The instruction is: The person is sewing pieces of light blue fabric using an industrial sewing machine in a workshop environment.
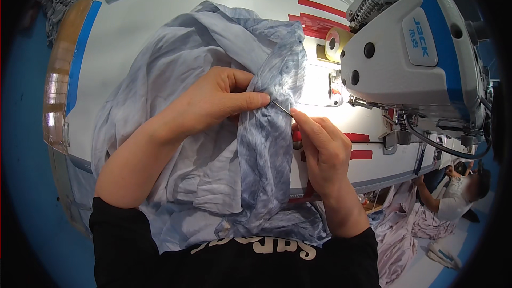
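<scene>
Black shirt [224,269] fabric lies nearest. From the left, the left hand [216,98] has its grip pinched on the blue-grey garment [266,154], which lies heaped on the bench [125,26] and spills toward the wearer. 1 thin metal tool [281,108] meets the cloth beside that thumb, held in the right hand's [326,146] closed fingertip grip. Good work here probably means cloth kept taut, tip shallow and clear of the thumb.
</scene>
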